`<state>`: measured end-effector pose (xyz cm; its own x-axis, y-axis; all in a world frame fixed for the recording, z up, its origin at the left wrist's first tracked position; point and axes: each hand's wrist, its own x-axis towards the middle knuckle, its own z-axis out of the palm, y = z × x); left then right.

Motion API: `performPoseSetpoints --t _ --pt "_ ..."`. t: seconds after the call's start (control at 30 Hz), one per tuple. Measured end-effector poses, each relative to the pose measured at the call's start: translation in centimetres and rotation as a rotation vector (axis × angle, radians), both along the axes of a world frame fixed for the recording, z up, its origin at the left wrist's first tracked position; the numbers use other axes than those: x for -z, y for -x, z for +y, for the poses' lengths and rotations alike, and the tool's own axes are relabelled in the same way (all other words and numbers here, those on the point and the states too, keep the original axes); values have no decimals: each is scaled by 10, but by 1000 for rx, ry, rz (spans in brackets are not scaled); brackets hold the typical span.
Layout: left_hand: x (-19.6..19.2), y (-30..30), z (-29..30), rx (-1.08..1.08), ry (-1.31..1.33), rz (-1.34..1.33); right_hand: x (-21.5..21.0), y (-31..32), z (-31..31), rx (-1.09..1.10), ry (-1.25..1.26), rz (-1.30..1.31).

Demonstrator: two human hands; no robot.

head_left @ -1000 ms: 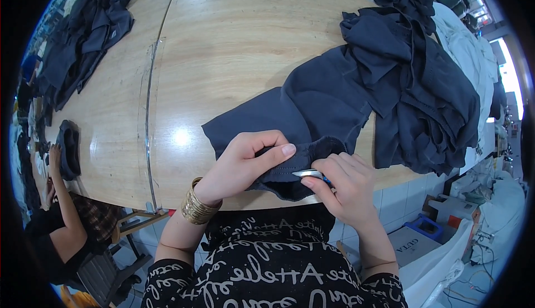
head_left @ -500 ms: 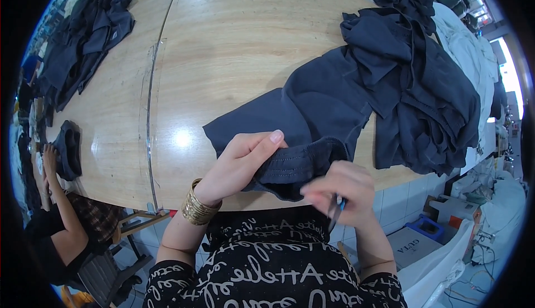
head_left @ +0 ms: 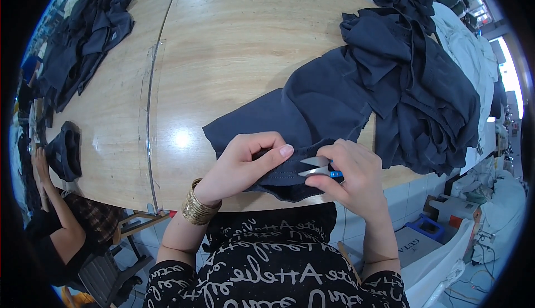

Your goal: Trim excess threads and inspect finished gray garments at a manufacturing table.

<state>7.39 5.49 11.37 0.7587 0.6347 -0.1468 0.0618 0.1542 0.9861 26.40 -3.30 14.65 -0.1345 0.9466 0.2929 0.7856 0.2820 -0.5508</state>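
A pair of dark navy trousers (head_left: 326, 99) lies on the table with its stitched elastic waistband (head_left: 281, 177) drawn toward me at the front edge. My left hand (head_left: 251, 160) is closed on that waistband, thumb on top and fingers inside or behind it. Thread snips (head_left: 319, 168) with a blue part near the grip sit in my right hand (head_left: 354, 177). Their two silver blades are spread and point left, over the waistband's stitching, close to my left thumb. Whether the blades touch the cloth I cannot tell.
Dark garments are heaped at the right (head_left: 423, 96), with white cloth (head_left: 465, 57) beyond. More dark garments (head_left: 89, 40) lie at the far left. A co-worker's hand (head_left: 42, 166) touches a dark piece (head_left: 66, 152) there. A taped seam (head_left: 149, 113) crosses the wooden table (head_left: 223, 46).
My right hand has come up and turned, bringing the snips from below the waistband onto it, blades now showing. The left hand stays on the waistband. The co-worker's hand has shifted slightly.
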Motion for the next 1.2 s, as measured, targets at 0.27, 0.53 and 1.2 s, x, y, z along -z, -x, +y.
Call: performPoseSetpoints --t 0.27,0.53,1.2 --pt "9 -2 1 11 40 -75 5 2 3 1 -80 -131" --pt "5 -2 2 37 52 -61 1 5 7 -2 -91 -162" --pt "4 2 9 105 268 -62 13 0 -17 183 114 193"
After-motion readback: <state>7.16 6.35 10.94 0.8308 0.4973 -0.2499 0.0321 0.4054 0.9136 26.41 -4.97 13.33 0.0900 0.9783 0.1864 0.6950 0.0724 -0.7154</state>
